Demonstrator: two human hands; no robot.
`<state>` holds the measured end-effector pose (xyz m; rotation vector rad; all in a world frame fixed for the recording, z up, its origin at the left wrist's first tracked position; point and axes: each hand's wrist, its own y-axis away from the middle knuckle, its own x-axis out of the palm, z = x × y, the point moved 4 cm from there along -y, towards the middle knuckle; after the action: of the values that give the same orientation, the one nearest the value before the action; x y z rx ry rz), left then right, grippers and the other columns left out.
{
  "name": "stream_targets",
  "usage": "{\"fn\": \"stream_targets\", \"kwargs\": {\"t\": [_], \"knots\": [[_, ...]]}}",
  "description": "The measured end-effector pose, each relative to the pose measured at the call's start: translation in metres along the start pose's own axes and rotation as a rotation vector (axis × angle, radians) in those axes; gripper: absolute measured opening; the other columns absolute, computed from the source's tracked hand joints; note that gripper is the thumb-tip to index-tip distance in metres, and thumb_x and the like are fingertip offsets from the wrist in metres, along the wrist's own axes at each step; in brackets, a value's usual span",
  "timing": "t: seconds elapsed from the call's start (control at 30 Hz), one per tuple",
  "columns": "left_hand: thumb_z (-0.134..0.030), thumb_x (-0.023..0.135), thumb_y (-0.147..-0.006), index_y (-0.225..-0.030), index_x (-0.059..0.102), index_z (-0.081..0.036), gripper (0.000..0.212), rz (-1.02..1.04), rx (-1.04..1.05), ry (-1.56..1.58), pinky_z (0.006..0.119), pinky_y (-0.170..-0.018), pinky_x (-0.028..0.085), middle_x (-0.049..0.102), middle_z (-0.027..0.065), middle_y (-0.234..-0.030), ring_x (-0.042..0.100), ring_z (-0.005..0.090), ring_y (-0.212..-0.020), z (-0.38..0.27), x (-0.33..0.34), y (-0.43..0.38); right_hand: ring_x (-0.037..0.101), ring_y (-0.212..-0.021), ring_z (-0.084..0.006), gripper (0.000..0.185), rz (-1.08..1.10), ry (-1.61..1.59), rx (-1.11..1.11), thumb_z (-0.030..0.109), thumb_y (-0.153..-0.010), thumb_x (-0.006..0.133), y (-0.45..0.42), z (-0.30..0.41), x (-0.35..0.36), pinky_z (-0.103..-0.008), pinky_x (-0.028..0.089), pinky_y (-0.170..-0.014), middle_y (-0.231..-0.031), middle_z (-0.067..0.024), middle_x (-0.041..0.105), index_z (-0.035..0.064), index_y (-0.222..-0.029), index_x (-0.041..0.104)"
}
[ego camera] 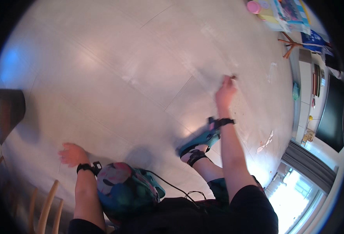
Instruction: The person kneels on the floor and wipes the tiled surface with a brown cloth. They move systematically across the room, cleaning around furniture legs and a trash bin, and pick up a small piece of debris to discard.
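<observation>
My right hand (226, 91) is stretched out low over the tiled floor (116, 96), with its fingertips closed on a small brown thing (233, 77). Blur hides what that thing is. Dark crumbs lie on the floor just right of this wrist. My left hand (72, 155) hangs at the left, above the floor, holding nothing, with its fingers slightly apart. Each wrist has a black strap, and a teal shoe (199, 142) shows beside my right forearm. My patterned trouser knee (125, 187) is bent near my left wrist.
A dark bin (9, 109) stands at the left edge, with wooden chair parts (47, 204) below it. White scraps (265, 142) lie on the floor at right. A wooden stand (290, 44), a television (331, 114) and a grey curtain (308, 163) line the right side.
</observation>
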<state>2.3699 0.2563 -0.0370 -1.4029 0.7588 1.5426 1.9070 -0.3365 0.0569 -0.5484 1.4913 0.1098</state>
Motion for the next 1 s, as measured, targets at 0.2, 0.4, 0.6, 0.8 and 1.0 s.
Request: {"fn": "stream_targets", "kwargs": {"t": [0.2, 0.4, 0.6, 0.8, 1.0], "knots": [[-0.064, 0.036, -0.102, -0.152, 0.039, -0.011, 0.073, 0.164, 0.222, -0.315, 0.064, -0.103, 0.042, 0.042, 0.0215, -0.154, 0.044, 0.0404, -0.14, -0.011, -0.004, 0.015, 0.047, -0.134, -0.0368, 0.044, 0.401, -0.312, -0.751, 0.013, -0.09, 0.059, 0.108, 0.278, 0.013, -0.0537, 0.044, -0.102, -0.152, -0.0151, 0.044, 0.0092, -0.133, 0.058], [-0.065, 0.031, -0.102, -0.149, 0.041, -0.007, 0.075, 0.004, -0.002, -0.005, 0.061, -0.102, 0.041, 0.046, 0.0227, -0.147, 0.043, 0.0397, -0.138, 0.002, -0.03, -0.006, 0.05, -0.128, -0.0339, 0.039, 0.32, -0.295, -0.415, 0.012, -0.088, 0.06, 0.028, 0.215, 0.013, -0.0484, 0.047, -0.101, -0.145, -0.0135, 0.049, 0.0103, -0.128, 0.062], [-0.061, 0.032, -0.105, -0.152, 0.04, -0.009, 0.071, -0.026, 0.036, -0.085, 0.063, -0.104, 0.039, 0.041, 0.0233, -0.154, 0.037, 0.0393, -0.144, -0.018, -0.002, 0.013, 0.058, -0.115, -0.0367, 0.05, 0.09, 0.151, 0.338, 0.007, -0.096, 0.052, -0.043, -0.002, 0.041, -0.0481, 0.046, -0.102, -0.136, -0.0176, 0.058, 0.0127, -0.146, 0.05], [-0.059, 0.03, -0.106, -0.155, 0.036, -0.007, 0.071, -0.021, 0.007, -0.026, 0.063, -0.109, 0.034, 0.037, 0.0238, -0.159, 0.032, 0.0385, -0.148, -0.016, -0.021, 0.004, 0.065, -0.096, -0.0403, 0.036, 0.033, -0.683, -0.235, 0.008, -0.099, 0.043, -0.079, 0.243, 0.038, -0.0486, 0.049, -0.083, -0.109, -0.025, 0.07, -0.0041, -0.126, 0.062], [-0.056, 0.034, -0.106, -0.156, 0.033, -0.007, 0.07, 0.078, 0.023, 0.05, 0.064, -0.113, 0.028, 0.03, 0.0246, -0.162, 0.027, 0.0402, -0.15, -0.018, -0.025, 0.013, 0.052, -0.118, -0.028, 0.034, 0.238, -0.685, -1.311, 0.019, -0.093, 0.06, 0.06, 0.459, 0.013, -0.0423, 0.046, -0.088, -0.145, -0.0083, 0.054, 0.0104, -0.125, 0.067]]}}
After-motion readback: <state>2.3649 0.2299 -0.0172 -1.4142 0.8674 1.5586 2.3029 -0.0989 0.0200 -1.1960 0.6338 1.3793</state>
